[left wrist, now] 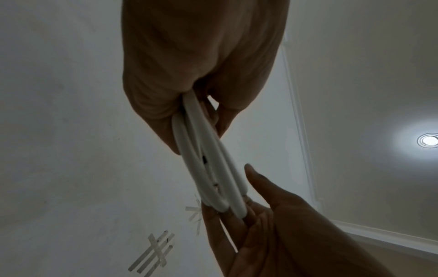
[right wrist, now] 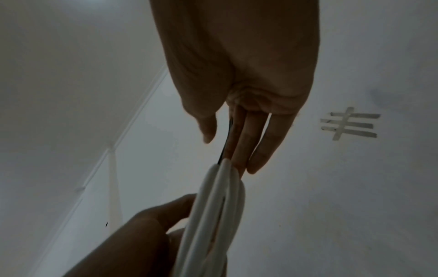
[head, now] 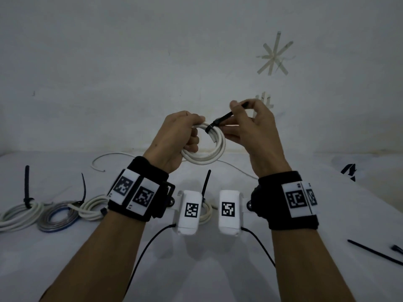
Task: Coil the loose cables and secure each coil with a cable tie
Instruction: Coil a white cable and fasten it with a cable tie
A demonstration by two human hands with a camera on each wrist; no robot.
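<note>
- Near right on the surface (head: 218,280) we see loose black cable ties (head: 375,251).
- At near left lie three tied coils (head: 19,214); a fourth sits behind our wrists.
- Raised above the surface, our left hand (head: 176,138) grips the white cable coil (head: 209,149), fingers curled around its left side.
- Our right hand (head: 255,131) pinches the tail of the black cable tie (head: 220,122) looped around the coil's top.
- A loose white cable (head: 113,156) lies farther back.

The coiled cable (head: 204,147) hangs between both hands above the table (head: 305,214): left hand (head: 176,138) fingers curl round its left side, right hand (head: 250,129) fingertips pinch the cable tie (head: 220,120) wrapped round its top
</note>
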